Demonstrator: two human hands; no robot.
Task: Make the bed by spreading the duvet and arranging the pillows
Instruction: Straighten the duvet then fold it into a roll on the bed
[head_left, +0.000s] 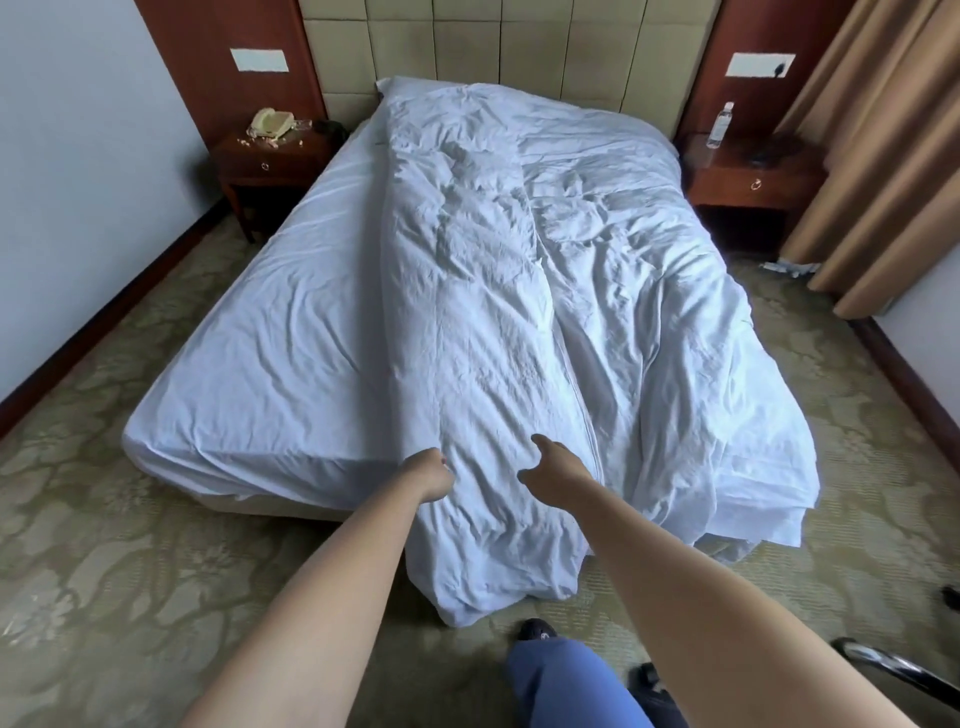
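At the far left a dark wooden nightstand (267, 161) stands by the wall, carrying a cream telephone (271, 123) and some small scattered bits. Next to it the bed (270, 343) shows its bare white fitted sheet along the whole left side, wrinkled but flat. The left hand (432, 475) reaches to the foot of the bed and its fingers are curled onto the left edge of the duvet (483, 291), gripping the fabric there. The duvet is white and heavily creased, bunched lengthwise over the middle and right of the mattress, running from the padded headboard (498, 47) down to the foot, where its end spills over and hangs to the patterned carpet (104, 545). The right hand (553, 470) lies on the duvet just beside the left one, thumb out and fingers bent down onto the cloth; whether they pinch it or only press it cannot be told. Below the arms are a blue trouser leg (566, 680) and a dark shoe (537, 630). Further right the duvet drapes over the bed's right side. Beyond it a second nightstand (753, 176) holds a clear water bottle (721, 123), and tan curtains (883, 156) hang at the far right.
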